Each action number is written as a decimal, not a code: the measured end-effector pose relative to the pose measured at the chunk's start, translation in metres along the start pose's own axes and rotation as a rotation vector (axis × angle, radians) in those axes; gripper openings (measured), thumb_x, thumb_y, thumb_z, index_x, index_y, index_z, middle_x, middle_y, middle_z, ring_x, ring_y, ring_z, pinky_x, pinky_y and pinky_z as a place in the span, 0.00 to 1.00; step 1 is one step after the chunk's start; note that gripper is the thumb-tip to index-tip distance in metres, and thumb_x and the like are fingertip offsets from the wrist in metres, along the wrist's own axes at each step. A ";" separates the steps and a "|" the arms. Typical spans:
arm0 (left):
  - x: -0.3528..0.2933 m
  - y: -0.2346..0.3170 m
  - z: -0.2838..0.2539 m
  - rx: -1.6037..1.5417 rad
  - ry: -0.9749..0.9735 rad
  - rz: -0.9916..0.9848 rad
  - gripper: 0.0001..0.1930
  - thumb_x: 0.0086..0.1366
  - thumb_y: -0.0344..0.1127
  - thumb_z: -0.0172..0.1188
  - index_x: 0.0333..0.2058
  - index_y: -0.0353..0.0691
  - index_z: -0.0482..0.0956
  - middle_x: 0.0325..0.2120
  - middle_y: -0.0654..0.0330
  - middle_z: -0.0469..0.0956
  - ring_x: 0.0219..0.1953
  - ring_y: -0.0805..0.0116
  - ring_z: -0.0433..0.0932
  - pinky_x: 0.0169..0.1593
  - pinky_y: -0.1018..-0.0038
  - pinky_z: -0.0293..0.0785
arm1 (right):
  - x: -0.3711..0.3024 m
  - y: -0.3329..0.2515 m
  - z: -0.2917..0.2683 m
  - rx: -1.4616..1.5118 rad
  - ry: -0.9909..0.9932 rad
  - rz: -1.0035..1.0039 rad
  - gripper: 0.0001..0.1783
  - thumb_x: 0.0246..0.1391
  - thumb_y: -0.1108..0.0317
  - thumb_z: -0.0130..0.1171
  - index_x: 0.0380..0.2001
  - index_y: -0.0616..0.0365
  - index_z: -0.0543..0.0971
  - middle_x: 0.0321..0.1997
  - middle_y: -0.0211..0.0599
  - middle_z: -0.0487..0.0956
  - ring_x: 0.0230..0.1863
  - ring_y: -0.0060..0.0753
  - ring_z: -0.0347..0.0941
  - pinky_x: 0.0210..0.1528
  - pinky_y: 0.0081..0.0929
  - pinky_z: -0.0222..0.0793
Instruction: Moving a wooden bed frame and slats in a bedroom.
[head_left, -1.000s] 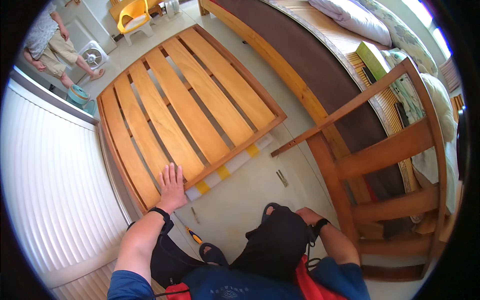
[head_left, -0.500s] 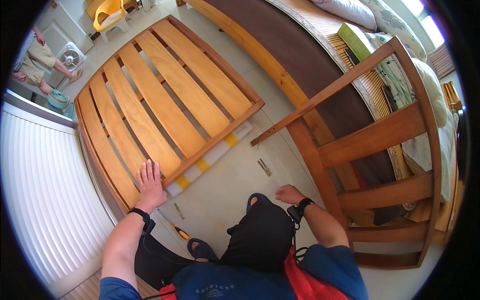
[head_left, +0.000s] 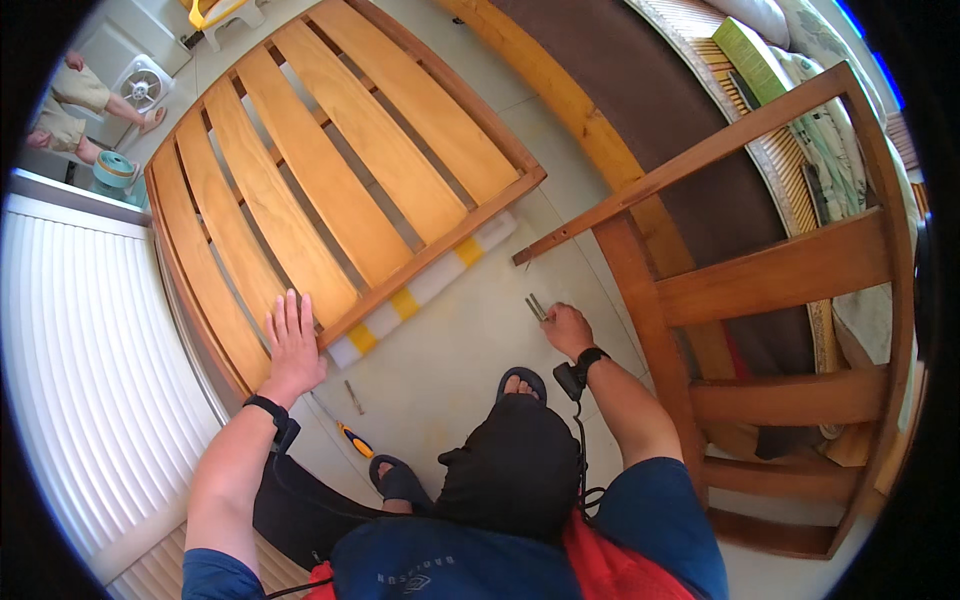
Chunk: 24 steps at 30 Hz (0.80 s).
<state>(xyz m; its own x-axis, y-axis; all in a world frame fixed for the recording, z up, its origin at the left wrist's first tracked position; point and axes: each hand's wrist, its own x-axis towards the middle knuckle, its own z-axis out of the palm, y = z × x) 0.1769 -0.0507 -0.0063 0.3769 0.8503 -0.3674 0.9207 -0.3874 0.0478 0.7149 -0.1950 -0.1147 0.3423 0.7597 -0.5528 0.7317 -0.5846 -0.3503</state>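
My left hand (head_left: 294, 350) lies with its fingers spread on the near corner of a slatted wooden panel (head_left: 330, 190), across a slat end and the frame edge. The panel rests on a white-and-yellow padded strip (head_left: 405, 303) at its near edge. My right hand (head_left: 567, 331) is down at the floor, fingers curled at the near ends of two thin metal bolts (head_left: 535, 303); those ends are hidden by the fingers. A slatted wooden frame (head_left: 775, 272) stands upright to the right. On the floor at left are a yellow-and-black screwdriver (head_left: 355, 440) and another metal bolt (head_left: 354, 397).
A bed with a wooden side rail (head_left: 590, 120) runs along the right, with a green box (head_left: 750, 60) on it. White louvred doors (head_left: 90, 370) border the left. At the far left a person's legs (head_left: 85, 95) show beside a white fan (head_left: 143, 87).
My right hand has reached forward and left to the bolts on the floor. My left hand keeps its place on the panel. The whole view has shifted slightly.
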 end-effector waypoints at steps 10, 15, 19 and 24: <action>0.007 0.007 0.006 -0.031 0.003 -0.004 0.63 0.54 0.30 0.69 0.82 0.32 0.38 0.83 0.35 0.39 0.85 0.31 0.35 0.83 0.35 0.30 | 0.016 0.002 0.015 -0.051 -0.084 0.075 0.18 0.56 0.56 0.74 0.41 0.57 0.85 0.46 0.48 0.88 0.52 0.55 0.86 0.53 0.51 0.81; 0.013 0.000 0.012 -0.014 0.051 0.001 0.62 0.54 0.30 0.69 0.82 0.32 0.39 0.83 0.36 0.39 0.85 0.32 0.34 0.83 0.35 0.29 | 0.014 -0.008 0.012 -0.046 -0.058 0.114 0.18 0.55 0.54 0.75 0.40 0.56 0.85 0.47 0.48 0.88 0.52 0.55 0.86 0.53 0.51 0.81; 0.007 0.005 0.005 -0.042 0.016 -0.015 0.61 0.54 0.31 0.68 0.82 0.33 0.40 0.83 0.36 0.40 0.85 0.33 0.35 0.83 0.36 0.29 | -0.012 -0.002 0.011 -0.013 0.110 0.145 0.20 0.58 0.54 0.74 0.44 0.58 0.85 0.46 0.50 0.88 0.52 0.55 0.86 0.54 0.50 0.81; 0.010 -0.004 -0.004 -0.078 0.015 0.030 0.60 0.54 0.34 0.70 0.82 0.34 0.44 0.82 0.36 0.43 0.85 0.33 0.37 0.84 0.37 0.31 | -0.076 0.004 -0.024 0.184 0.202 -0.056 0.19 0.61 0.59 0.72 0.49 0.62 0.85 0.45 0.50 0.87 0.48 0.53 0.86 0.53 0.45 0.81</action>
<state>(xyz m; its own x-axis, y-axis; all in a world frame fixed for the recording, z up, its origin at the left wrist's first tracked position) 0.1774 -0.0390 -0.0061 0.4054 0.8443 -0.3504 0.9138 -0.3845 0.1309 0.7061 -0.2477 -0.0559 0.4288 0.8228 -0.3730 0.6399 -0.5681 -0.5175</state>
